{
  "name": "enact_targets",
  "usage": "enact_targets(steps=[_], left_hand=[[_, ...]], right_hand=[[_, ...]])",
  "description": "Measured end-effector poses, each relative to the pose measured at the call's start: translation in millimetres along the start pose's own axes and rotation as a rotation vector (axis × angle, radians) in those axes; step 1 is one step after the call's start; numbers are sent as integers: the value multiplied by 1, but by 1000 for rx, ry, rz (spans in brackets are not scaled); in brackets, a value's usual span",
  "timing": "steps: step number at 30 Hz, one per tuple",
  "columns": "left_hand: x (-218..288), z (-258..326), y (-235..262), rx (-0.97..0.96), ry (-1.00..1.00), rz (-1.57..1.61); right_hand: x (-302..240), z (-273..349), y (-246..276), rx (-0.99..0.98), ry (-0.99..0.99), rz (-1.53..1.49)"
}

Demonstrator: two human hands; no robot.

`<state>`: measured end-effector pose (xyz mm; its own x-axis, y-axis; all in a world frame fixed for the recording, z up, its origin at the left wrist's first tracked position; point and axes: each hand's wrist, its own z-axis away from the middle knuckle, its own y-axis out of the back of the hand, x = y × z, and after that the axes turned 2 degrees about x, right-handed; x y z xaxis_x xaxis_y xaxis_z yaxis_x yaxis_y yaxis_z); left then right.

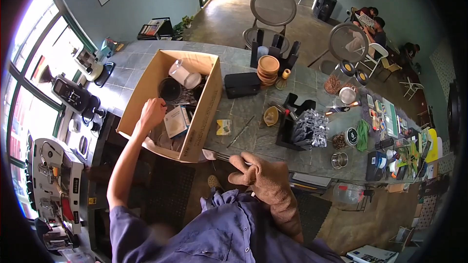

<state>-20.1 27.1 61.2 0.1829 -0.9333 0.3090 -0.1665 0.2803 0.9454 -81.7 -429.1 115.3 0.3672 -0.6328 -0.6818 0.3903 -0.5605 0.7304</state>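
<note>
L hand [155, 111] is down inside the open cardboard box [204, 112], over its L side, fingers curled in; can't tell if they're clamped on anything. Box sits at the counter's [131, 68] front edge, L of middle. In it: clear plastic cups [187, 79] nr the back, dark round container [169, 89] by the L wall, small wht/blue carton [177, 121] tilted, just R of & below the hand. R hand [243, 168], covered w/ brown fuzzy fabric, is just off the front edge, R of the box, fingers together round a thin stick w/ pale tip [209, 155] pointing at the box's nr R corner. On the counter btw box & middle: yellow packet [224, 127] w/ a thin rod [241, 131] beside it. Toward the back edge: blk case [242, 84], stacked brown bowls [268, 70], small whisk [282, 80]. Farther R: yellow bowl [271, 116], blk holder w/ silver packets [312, 129], then green cloth [362, 135] toward the R end. Coffee grinder [73, 98] stands nr the L end, well apart from both hands.
</note>
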Motion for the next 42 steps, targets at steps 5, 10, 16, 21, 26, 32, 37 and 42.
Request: enact_targets(steps=[5, 10, 16, 21, 26, 32, 37, 42], left_hand=[[-68, -47, -57, -341, 36, -356], [-94, -69, -112, -531, -74, -527], [-98, -72, -144, -403, 62, -439], [-144, -88, -171, -355, -127, -595], [-107, -97, -153, -436, -112, -363], [-114, -91, -146, -438, -23, -298], [-55, -75, -98, -703, -12, -433], [-9, -42, -10, -807, 131, -498]], right_hand=[[-24, -6, -28, 8, -45, -53], [-31, -8, -63, 48, -105, -106], [-43, 3, -86, 178, -22, 109], [-70, 1, -89, 177, -154, 8], [-63, -2, -95, 203, -92, 131], [-73, -9, -96, 187, -93, 131], [-70, -8, -90, 66, 6, 351], [-59, -8, -95, 164, 84, 247]])
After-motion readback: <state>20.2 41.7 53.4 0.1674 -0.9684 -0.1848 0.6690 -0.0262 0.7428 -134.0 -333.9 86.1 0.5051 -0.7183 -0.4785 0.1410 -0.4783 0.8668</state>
